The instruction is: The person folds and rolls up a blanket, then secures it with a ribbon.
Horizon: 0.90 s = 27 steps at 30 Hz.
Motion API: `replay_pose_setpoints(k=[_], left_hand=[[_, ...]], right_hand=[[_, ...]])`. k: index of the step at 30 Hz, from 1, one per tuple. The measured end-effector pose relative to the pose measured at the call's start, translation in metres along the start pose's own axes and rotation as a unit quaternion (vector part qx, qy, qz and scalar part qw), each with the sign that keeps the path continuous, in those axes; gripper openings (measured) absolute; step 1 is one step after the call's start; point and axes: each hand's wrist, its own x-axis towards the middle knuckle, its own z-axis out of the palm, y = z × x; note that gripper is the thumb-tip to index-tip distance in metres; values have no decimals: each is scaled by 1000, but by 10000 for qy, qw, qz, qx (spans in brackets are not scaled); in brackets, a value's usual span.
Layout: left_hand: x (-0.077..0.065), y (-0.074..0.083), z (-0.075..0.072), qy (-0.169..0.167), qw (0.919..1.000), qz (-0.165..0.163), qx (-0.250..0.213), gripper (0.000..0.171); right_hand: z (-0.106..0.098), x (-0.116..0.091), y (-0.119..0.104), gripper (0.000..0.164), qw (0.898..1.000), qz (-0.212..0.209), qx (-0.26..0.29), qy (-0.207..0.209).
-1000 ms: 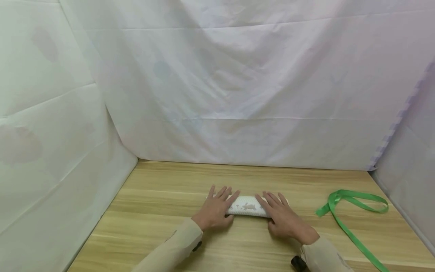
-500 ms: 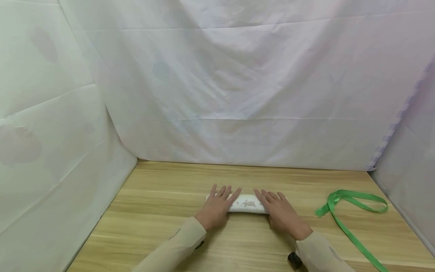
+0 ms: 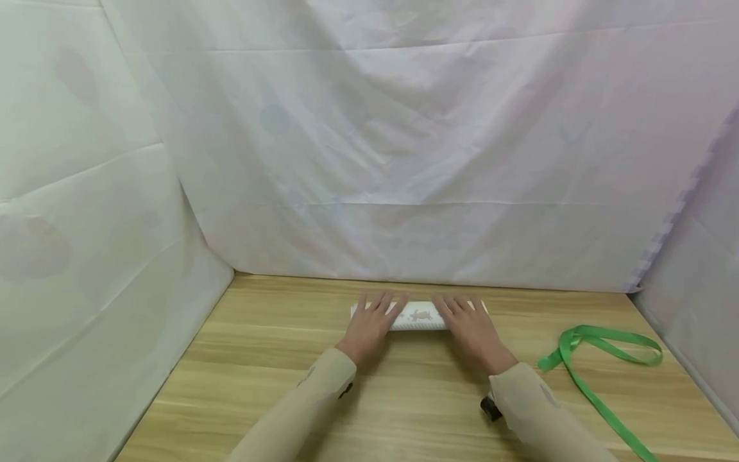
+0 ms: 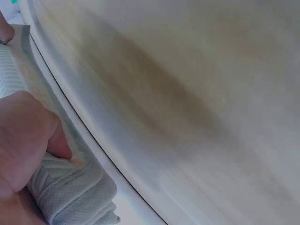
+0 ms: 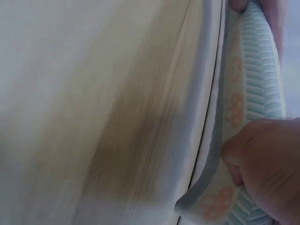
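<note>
A white folded cloth (image 3: pixel 419 316) with a rabbit print lies crosswise between both hands in the head view. My left hand (image 3: pixel 371 323) grips its left end, fingers over the top. In the left wrist view the thumb (image 4: pixel 58 140) digs into the near side, and several stacked layers show at the cloth's end (image 4: pixel 79 192). At the right end my right hand (image 3: pixel 470 324) holds it the same way. Its thumb (image 5: pixel 234 157) presses against the ribbed, orange-printed face by the grey trim (image 5: pixel 201 185) in the right wrist view. The fingers' far sides are hidden there.
A looped green ribbon (image 3: pixel 594 385) lies on the right of the wooden table (image 3: pixel 260 385), running off the front. White curtains (image 3: pixel 404 160) enclose the back and both sides. A black wrist device (image 3: pixel 491 408) is by the right sleeve.
Both hands and the folded cloth have moved away from the body, toward the back curtain. The rabbit print still faces up between the hands. The ribbon stays put.
</note>
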Motion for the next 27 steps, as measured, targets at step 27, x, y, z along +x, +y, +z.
replay_pose_setpoints(k=[27], left_hand=[[9,-4,11,-1676,9730,-315,-1554,65]], right_hand=[[13,-7,4,81,9734,406,1838,-1305]])
